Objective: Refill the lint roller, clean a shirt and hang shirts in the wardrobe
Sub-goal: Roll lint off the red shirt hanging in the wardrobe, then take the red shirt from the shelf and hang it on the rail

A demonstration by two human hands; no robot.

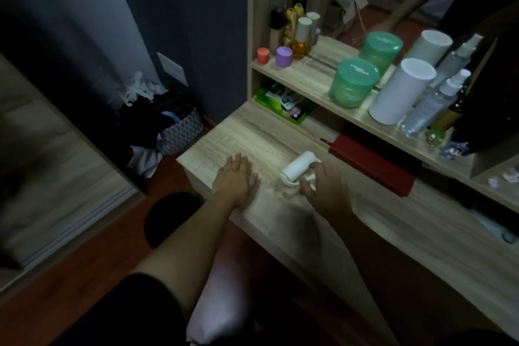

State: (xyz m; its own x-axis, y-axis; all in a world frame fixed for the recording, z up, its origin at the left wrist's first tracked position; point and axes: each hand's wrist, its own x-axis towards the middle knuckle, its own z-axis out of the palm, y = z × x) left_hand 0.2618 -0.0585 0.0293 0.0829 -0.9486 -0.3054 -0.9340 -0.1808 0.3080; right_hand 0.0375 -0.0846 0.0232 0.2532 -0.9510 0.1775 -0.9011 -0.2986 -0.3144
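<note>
A white lint roller (297,168) lies on the wooden dressing table (280,135), its roll pointing away from me. My right hand (323,191) is over its near end, with the thumb and fingers curled around the handle part. My left hand (236,177) rests flat on the tabletop, fingers straight, a hand's width to the left of the roller. No shirt is in plain view; the wardrobe door (50,177) stands at the far left.
A red book (373,163) lies just behind the roller. The shelf above carries a green jar (352,83), a white cylinder (401,90), spray bottles (438,101) and small bottles (300,36). A full laundry basket (174,121) stands on the floor left of the table.
</note>
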